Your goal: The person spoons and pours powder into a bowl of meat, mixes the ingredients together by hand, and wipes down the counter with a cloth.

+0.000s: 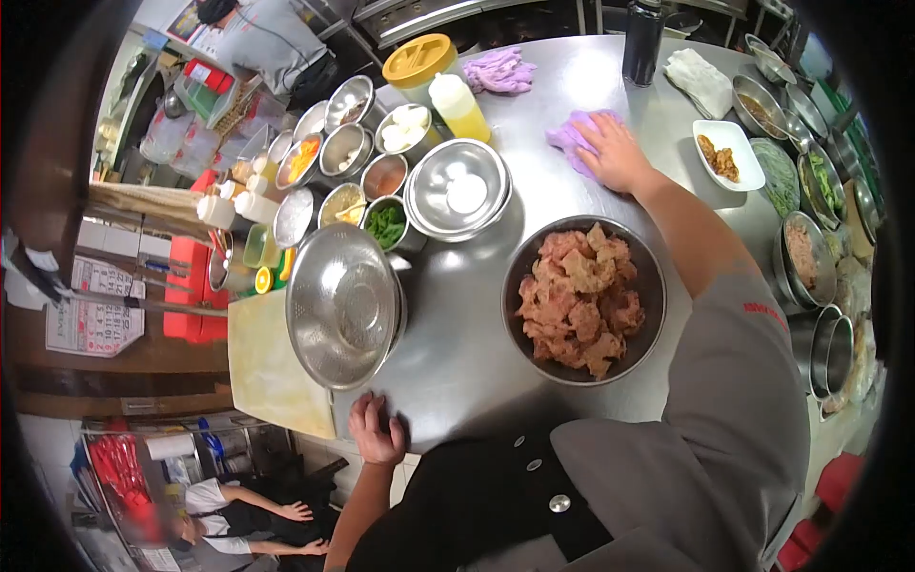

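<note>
My right hand [613, 150] lies on a purple cloth [572, 143] on the steel table [457, 315], its fingers spread over the cloth. Near the table's front edge, beside the colander [343, 305], is my left hand [377, 431]; its fingers are loosely curled and apart, with nothing seen in them. Between my arms stands a steel bowl [658, 315] of raw meat pieces [581, 296]. A white square dish [756, 172] with brown food sits to the right of my right forearm.
At the left are stacked steel bowls [457, 191], ingredient containers, a yellow squeeze bottle [459, 107] and a cutting board [276, 367]. A dark bottle [643, 43] and white cloth [699, 84] are at the back. Several pans line the right side. Two people are nearby.
</note>
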Available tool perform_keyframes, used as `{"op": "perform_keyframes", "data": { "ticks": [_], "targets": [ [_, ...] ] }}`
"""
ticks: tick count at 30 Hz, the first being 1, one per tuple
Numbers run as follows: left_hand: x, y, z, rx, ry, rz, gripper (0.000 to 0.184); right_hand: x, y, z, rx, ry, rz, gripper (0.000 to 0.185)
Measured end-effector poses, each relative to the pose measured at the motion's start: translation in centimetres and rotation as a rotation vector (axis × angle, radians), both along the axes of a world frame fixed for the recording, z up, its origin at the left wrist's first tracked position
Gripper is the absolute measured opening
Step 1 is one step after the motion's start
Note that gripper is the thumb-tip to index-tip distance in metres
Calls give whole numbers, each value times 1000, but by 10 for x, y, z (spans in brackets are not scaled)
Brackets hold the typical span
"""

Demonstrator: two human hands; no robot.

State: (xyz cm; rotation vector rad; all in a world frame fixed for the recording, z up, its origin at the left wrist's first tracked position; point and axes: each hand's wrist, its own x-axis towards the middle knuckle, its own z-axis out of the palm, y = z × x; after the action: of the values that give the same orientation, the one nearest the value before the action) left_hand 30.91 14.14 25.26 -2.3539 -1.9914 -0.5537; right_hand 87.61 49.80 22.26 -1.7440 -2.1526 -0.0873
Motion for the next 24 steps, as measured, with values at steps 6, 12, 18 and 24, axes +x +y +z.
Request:
{"op": "perform_keyframes", "data": {
  "ticks": [6, 12, 18, 24],
  "targets": [
    [-2, -3, 0, 68, -64, -16, 42, 23, -104, -2, 57, -23, -6, 55],
    [-7, -6, 3, 176, -164, -22, 37, 46, -247, 18, 151, -208, 3, 47],
    [-20, -19, -7, 219, -230, 28, 38, 122, -306, -15, 59, -151, -432, 57],
    [-25, -24, -14, 183, -253, 24, 36, 13, -301, 33, -240, 861, -303, 45]
  ]
}}
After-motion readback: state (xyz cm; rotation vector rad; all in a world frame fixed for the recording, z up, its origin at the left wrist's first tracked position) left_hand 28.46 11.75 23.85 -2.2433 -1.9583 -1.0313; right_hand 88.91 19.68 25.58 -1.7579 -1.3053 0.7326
